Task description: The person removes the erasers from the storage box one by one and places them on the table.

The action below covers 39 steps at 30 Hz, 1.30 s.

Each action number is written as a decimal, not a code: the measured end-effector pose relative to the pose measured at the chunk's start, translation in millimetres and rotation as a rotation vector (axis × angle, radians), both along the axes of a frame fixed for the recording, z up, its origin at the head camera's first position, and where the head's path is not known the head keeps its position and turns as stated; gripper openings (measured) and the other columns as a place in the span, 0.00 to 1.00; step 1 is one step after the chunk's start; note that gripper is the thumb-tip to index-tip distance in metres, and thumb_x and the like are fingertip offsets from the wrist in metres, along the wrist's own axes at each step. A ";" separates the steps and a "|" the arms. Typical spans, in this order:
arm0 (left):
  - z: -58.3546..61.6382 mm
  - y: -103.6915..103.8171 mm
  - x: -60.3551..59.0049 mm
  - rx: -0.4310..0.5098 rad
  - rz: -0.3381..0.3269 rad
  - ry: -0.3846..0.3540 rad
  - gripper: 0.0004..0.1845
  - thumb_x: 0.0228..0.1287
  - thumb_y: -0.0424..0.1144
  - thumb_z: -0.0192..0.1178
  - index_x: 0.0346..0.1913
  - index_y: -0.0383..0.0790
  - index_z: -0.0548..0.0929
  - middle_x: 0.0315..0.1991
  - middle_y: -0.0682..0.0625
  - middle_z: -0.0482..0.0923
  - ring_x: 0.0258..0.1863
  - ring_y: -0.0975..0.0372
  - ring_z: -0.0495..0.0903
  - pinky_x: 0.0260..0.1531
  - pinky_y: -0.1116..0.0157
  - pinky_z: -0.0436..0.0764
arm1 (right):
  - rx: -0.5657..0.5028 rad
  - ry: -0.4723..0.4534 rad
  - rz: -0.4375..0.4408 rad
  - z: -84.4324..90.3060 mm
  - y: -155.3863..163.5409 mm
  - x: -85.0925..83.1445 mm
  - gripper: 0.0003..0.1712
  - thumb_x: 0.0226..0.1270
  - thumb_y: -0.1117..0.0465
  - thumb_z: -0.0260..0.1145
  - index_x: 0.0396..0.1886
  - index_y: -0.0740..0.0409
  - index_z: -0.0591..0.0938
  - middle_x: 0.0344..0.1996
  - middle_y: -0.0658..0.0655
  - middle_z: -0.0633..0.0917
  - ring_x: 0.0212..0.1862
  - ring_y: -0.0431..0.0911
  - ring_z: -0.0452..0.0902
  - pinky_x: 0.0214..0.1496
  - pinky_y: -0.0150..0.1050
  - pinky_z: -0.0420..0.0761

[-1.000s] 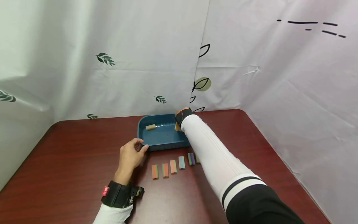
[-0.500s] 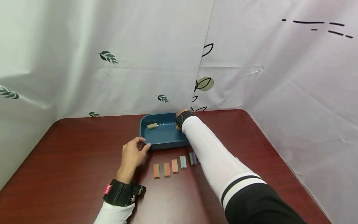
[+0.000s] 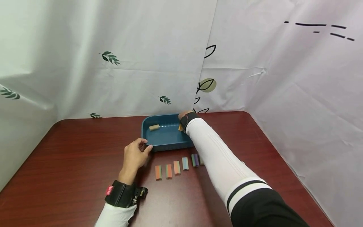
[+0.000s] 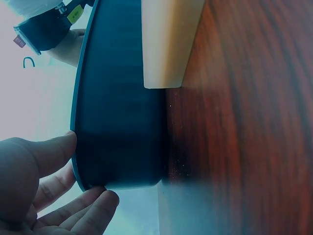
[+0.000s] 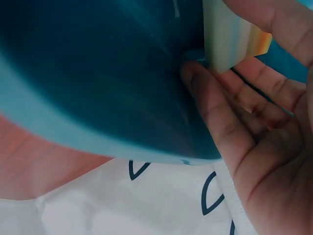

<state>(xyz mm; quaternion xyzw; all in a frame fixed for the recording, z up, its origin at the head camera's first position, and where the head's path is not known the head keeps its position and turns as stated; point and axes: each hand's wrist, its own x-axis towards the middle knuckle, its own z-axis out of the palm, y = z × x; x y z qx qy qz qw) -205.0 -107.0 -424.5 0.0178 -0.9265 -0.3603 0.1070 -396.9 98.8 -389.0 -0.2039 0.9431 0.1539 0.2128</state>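
Note:
My left hand (image 3: 135, 156) pinches the near left corner of a dark blue plastic tray (image 3: 170, 146), thumb on the rim and fingers around the corner in the left wrist view. My right hand (image 3: 184, 115) reaches into the tray's right end, its forearm hiding that side in the head view. In the right wrist view, its fingers are curled about a pale striped block (image 5: 225, 41), with an orange-yellow block (image 5: 259, 41) just beyond it. A beige block (image 3: 154, 127) lies in the tray's left part.
A slanting row of small two-coloured striped blocks (image 3: 169, 171) lies on the dark red table (image 3: 71, 164) in front of the tray; the right sleeve (image 3: 221, 154) passes over its right end. A white curtain (image 3: 141, 63) hangs behind the table.
The head view has shifted slightly. Both hands keep their places at the tray, and the right wrist has turned a little; the blocks lie as before.

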 end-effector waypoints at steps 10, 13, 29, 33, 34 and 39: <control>0.6 -2.4 -1.3 0.012 -0.010 -0.002 0.17 0.65 0.40 0.65 0.51 0.33 0.80 0.45 0.37 0.81 0.46 0.48 0.79 0.49 0.48 0.76 | -0.039 0.101 0.030 32.7 3.8 41.6 0.12 0.60 0.59 0.69 0.43 0.55 0.81 0.38 0.52 0.82 0.39 0.46 0.72 0.43 0.39 0.76; -0.4 -3.2 -2.2 0.023 -0.012 -0.008 0.16 0.65 0.40 0.64 0.51 0.33 0.80 0.46 0.37 0.81 0.46 0.48 0.80 0.49 0.49 0.76 | -0.061 0.098 0.012 28.3 8.5 36.0 0.12 0.57 0.59 0.72 0.41 0.52 0.82 0.37 0.51 0.82 0.38 0.45 0.74 0.41 0.40 0.78; 2.7 -5.9 -1.2 0.005 -0.019 -0.032 0.18 0.66 0.41 0.63 0.53 0.34 0.80 0.48 0.36 0.81 0.48 0.47 0.79 0.50 0.49 0.76 | -0.295 -0.050 -0.078 37.1 14.6 27.5 0.09 0.49 0.67 0.76 0.29 0.53 0.86 0.33 0.51 0.83 0.34 0.46 0.76 0.28 0.37 0.78; 3.2 -6.1 -0.3 0.012 -0.019 -0.031 0.17 0.66 0.42 0.63 0.53 0.34 0.80 0.48 0.36 0.81 0.48 0.47 0.79 0.50 0.48 0.76 | -0.382 -0.052 -0.058 45.2 18.5 38.7 0.15 0.49 0.69 0.75 0.38 0.55 0.83 0.37 0.53 0.81 0.37 0.47 0.76 0.31 0.38 0.79; 3.1 -6.1 -0.1 0.014 -0.018 -0.029 0.17 0.66 0.41 0.63 0.53 0.34 0.80 0.48 0.36 0.81 0.48 0.47 0.79 0.50 0.48 0.76 | -0.399 -0.049 -0.050 46.3 19.9 41.3 0.17 0.49 0.69 0.75 0.41 0.56 0.83 0.39 0.53 0.81 0.38 0.47 0.76 0.32 0.38 0.79; 2.7 -5.1 1.1 0.019 -0.017 -0.024 0.17 0.66 0.41 0.64 0.52 0.34 0.80 0.48 0.36 0.81 0.48 0.47 0.80 0.49 0.49 0.77 | -0.484 -0.012 -0.029 47.7 30.3 53.3 0.25 0.50 0.69 0.76 0.51 0.60 0.81 0.46 0.55 0.79 0.41 0.46 0.76 0.36 0.37 0.80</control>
